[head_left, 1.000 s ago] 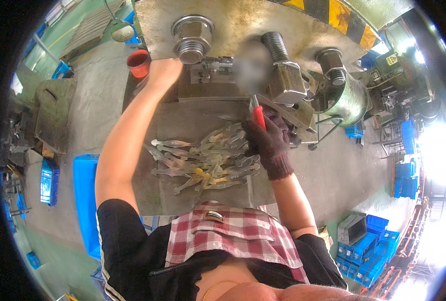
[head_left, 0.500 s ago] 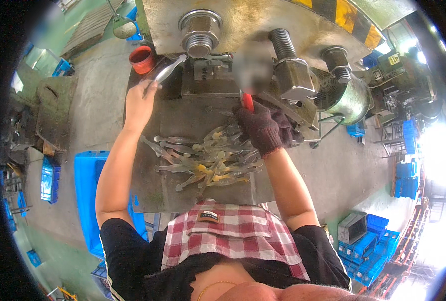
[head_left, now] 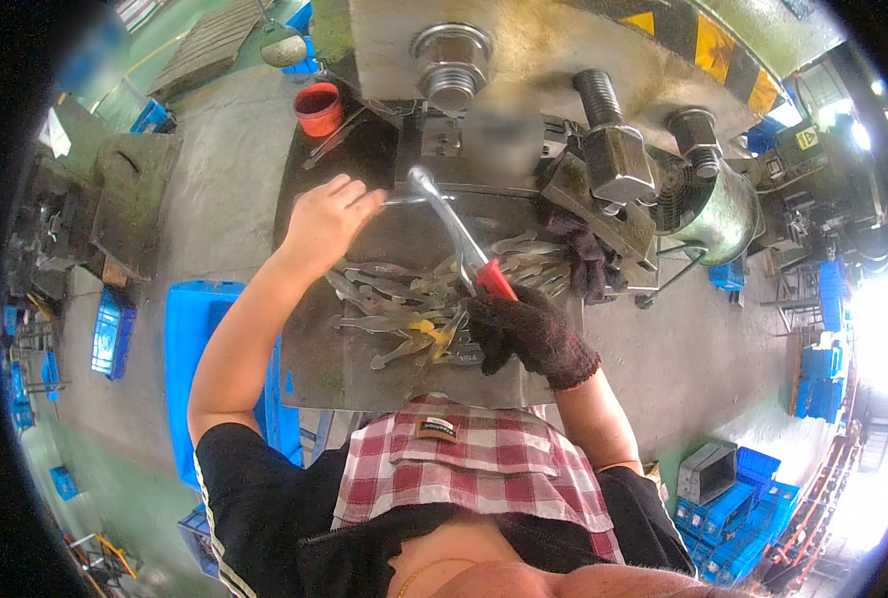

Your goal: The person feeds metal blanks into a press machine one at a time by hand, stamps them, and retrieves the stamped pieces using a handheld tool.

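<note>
My bare left hand is closed on a slim silver metal piece, seen nearly edge-on and pointing right. My right hand, in a dark knitted glove, grips a red-handled metal tool. From the red handle a long silver part runs up and left to a rounded end, just beyond the piece in my left hand; whether they touch I cannot tell. Below both hands, a loose pile of flat, shaped metal pieces, some yellowish, lies on the worn metal table. The gloved hand covers the pile's right side.
A machine with large bolts and a striped edge overhangs the table's far side; part there is blurred. An orange-red cup stands far left. A dark glove lies right of the pile. A blue bin stands left of the table.
My left hand has moved right and nearer with the metal piece, away from the cup. My right hand has come back toward me from the machine with the red-handled tool, now over the pile.
</note>
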Action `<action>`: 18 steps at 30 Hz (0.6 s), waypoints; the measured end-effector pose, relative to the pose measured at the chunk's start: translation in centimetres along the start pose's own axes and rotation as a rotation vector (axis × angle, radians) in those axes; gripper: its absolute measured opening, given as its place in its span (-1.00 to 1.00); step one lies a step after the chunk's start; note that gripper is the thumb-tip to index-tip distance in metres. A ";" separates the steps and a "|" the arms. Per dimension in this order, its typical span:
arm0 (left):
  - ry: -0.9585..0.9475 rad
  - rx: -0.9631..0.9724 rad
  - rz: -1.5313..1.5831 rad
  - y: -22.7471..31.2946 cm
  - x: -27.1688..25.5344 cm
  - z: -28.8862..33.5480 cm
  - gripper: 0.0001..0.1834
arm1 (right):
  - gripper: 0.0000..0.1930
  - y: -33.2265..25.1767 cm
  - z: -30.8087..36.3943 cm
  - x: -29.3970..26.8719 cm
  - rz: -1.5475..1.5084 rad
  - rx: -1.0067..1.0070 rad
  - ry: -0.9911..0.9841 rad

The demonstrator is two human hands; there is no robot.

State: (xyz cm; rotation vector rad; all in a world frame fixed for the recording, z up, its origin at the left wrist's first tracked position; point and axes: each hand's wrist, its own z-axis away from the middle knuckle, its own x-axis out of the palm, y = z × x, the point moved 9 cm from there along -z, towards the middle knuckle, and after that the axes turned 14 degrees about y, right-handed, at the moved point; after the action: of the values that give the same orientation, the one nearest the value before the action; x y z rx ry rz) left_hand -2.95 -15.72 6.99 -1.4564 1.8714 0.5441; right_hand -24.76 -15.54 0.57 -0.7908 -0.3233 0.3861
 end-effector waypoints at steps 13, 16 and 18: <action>-0.750 -0.151 0.168 -3.1 4.5 11.0 -0.71 | -0.66 0.2 -0.6 -2.6 0.062 -0.090 0.087; -0.777 -0.321 0.285 -3.1 3.6 9.9 -0.80 | -0.68 -0.2 -0.6 -3.5 0.041 -0.125 0.145; -0.739 -0.444 0.363 -3.9 3.3 8.7 -0.82 | -0.66 -0.3 -0.7 -5.4 0.064 -0.208 0.216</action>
State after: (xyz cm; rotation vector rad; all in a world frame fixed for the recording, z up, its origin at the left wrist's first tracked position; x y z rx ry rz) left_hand 2.70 -12.99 -0.95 -0.9428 1.4447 1.5171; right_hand -29.18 -18.65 -0.45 -1.0390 -0.1368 0.3261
